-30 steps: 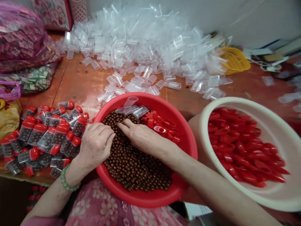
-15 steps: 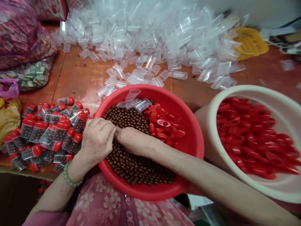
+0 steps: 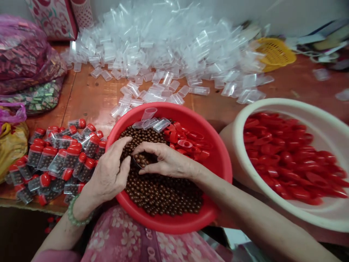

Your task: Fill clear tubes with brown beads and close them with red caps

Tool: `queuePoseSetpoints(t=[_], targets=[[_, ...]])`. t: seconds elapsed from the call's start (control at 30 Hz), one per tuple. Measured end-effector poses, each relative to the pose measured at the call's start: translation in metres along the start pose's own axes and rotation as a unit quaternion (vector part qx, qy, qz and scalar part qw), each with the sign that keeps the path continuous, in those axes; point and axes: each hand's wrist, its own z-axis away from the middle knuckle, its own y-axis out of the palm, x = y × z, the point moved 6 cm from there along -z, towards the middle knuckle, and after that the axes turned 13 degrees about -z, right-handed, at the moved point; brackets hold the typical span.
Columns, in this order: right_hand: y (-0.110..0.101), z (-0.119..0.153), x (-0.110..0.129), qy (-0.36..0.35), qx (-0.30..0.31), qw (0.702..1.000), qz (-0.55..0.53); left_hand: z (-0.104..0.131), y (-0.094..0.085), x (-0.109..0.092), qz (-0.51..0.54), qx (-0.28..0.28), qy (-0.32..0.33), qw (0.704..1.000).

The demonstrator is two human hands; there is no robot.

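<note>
A red basin [image 3: 228,165] holds a bed of small brown balls [image 3: 163,198], a few clear plastic tubes [image 3: 161,124] and several red caps [image 3: 188,142]. Over the balls, my right hand [image 3: 166,160] grips a clear container [image 3: 139,166] between thumb and fingers; brown balls show in its mouth. My left hand [image 3: 113,169] is at the basin's left rim, just left of the container. Its thumb and fingers are apart, with nothing visible between them. Left of that hand lie several filled bottles [image 3: 72,154] with red caps.
Clear empty tubes [image 3: 163,54] are heaped across the table's back. A white tub [image 3: 240,153] of red caps stands at right. Purple bags [image 3: 24,54] of small packets sit at left, above a yellow bag [image 3: 13,149]. A yellow basket [image 3: 276,52] lies at the back right.
My hands, together before at the basin's left side, have come apart. My right hand has shifted right, and the ball-filled container now shows in it. The view has shifted slightly.
</note>
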Motion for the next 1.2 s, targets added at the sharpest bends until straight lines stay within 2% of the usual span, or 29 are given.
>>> queuePoseSetpoints(t=[0.1,0.17,0.33,0.57,0.67,0.8,0.9,1.0,1.1,1.2], targets=[[-0.005,0.007,0.014,-0.024,-0.020,0.999,-0.036,0.001,0.012,-0.001,0.128,0.131,-0.032,0.983],[-0.005,0.013,0.024,-0.048,-0.021,0.998,-0.029,-0.002,0.020,-0.004,0.178,0.190,-0.036,0.965],[-0.008,0.029,0.034,-0.071,-0.062,0.993,0.071,-0.010,0.034,-0.008,0.239,0.255,-0.063,0.935],[-0.010,0.033,0.040,-0.111,-0.085,0.985,0.105,-0.014,0.037,-0.011,0.247,0.243,-0.079,0.935],[-0.011,0.037,0.043,-0.119,-0.103,0.981,0.110,-0.018,0.033,-0.013,0.262,0.204,-0.080,0.940],[-0.019,0.049,0.044,-0.119,-0.168,0.972,0.116,-0.020,0.031,-0.010,0.273,0.155,-0.113,0.943],[-0.026,0.054,0.041,-0.096,-0.202,0.968,0.114,-0.019,0.033,-0.008,0.274,0.163,-0.112,0.941],[-0.028,0.052,0.039,-0.083,-0.194,0.971,0.110,-0.019,0.033,-0.006,0.272,0.163,-0.114,0.942],[-0.036,0.051,0.038,-0.071,-0.189,0.968,0.151,-0.017,0.031,-0.008,0.313,0.176,-0.135,0.923],[-0.054,0.059,0.036,-0.030,-0.231,0.950,0.208,-0.014,0.025,-0.016,0.366,0.184,-0.116,0.905]])
